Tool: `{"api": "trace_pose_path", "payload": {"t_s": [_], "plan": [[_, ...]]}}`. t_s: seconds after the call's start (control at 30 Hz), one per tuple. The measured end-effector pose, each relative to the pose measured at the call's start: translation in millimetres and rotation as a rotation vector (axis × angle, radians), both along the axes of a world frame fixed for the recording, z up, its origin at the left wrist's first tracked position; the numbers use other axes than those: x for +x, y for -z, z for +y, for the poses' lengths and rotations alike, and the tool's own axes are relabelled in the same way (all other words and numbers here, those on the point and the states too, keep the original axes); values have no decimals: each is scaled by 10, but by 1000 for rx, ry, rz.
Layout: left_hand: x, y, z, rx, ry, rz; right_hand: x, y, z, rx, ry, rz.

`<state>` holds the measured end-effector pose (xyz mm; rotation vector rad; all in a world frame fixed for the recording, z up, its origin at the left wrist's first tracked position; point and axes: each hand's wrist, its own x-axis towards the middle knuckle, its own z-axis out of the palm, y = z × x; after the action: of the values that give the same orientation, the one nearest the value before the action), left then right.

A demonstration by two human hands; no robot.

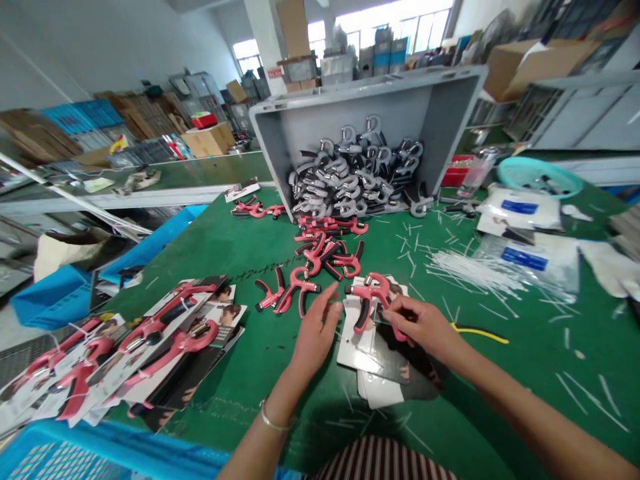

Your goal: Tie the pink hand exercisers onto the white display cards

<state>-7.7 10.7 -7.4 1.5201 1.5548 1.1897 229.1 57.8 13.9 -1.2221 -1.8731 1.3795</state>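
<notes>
A pink and black hand grip strengthener (373, 292) with a metal spring lies on a stack of printed cards (357, 357). My right hand (417, 327) pinches its lower handle from the right, thumb and fingers closed. To its left, my left hand (316, 330) is open beside the card stack, fingers stretched forward and holding nothing visible. Just beyond my left hand are loose pink hand grips (299, 287), which continue in a heap towards the bin. At left, several pink hand grips lie fastened to cards (183, 340) with white ties.
A grey bin (440, 120) tipped on its side holds many grey hand grips (350, 177). White cable ties (475, 273) lie scattered at right, near yellow-handled pliers (483, 332), plastic bags (530, 263) and a turquoise basin (540, 175). A blue basket (75, 453) stands at lower left.
</notes>
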Motion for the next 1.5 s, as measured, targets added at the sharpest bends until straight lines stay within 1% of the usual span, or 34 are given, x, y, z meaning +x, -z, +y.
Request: {"api": "trace_pose_path", "payload": {"t_s": [0.07, 0.13, 0.17, 0.23, 0.3, 0.37, 0.43, 0.5, 0.57, 0.63, 0.7, 0.77, 0.8, 0.87, 0.93, 1.0, 1.07, 1.23, 1.33, 1.4, 1.5], "plan": [[35, 85, 187, 55, 80, 34, -41, 103, -170, 43, 18, -52], [32, 190, 290, 72, 150, 69, -64, 183, -325, 98, -6, -140], [18, 236, 303, 74, 185, 87, -61, 213, -392, 126, -18, -202], [-20, 302, 254, 77, 230, 124, -32, 254, -501, 173, -22, -327], [-36, 339, 125, 80, 190, 151, 10, 285, -570, 195, 16, -383], [5, 379, -51, 57, 104, 149, 40, 319, -596, 216, 44, -349], [107, 438, -238, 24, 30, 126, 46, 355, -579, 262, 50, -303], [227, 498, -397, 8, -37, 103, 36, 374, -522, 317, 50, -303], [304, 517, -491, -3, -77, 89, 25, 354, -447, 390, 55, -341], [303, 464, -498, 3, -76, 104, 19, 296, -388, 476, 52, -396], [248, 347, -409, 58, -83, 163, 9, 232, -371, 544, 25, -427], [198, 204, -236, 128, -91, 249, -13, 204, -392, 558, -15, -422], [192, 137, -128, 153, -72, 290, -29, 211, -408, 552, -25, -407], [230, 38, 100, 180, 25, 348, -62, 260, -425, 532, -6, -366], [318, -9, 297, 169, 154, 375, -87, 326, -412, 504, 41, -294], [415, -11, 421, 143, 261, 367, -100, 379, -370, 469, 80, -195], [481, 16, 459, 133, 313, 332, -107, 412, -314, 433, 113, -116], [490, 132, 385, 81, 294, 265, -153, 474, -183, 383, 187, 4], [478, 204, 374, 91, 269, 252, -180, 501, -136, 377, 231, 43], [483, 233, 385, 116, 272, 239, -177, 503, -126, 374, 225, 46], [495, 241, 396, 134, 293, 238, -147, 496, -145, 397, 169, 16]]}}
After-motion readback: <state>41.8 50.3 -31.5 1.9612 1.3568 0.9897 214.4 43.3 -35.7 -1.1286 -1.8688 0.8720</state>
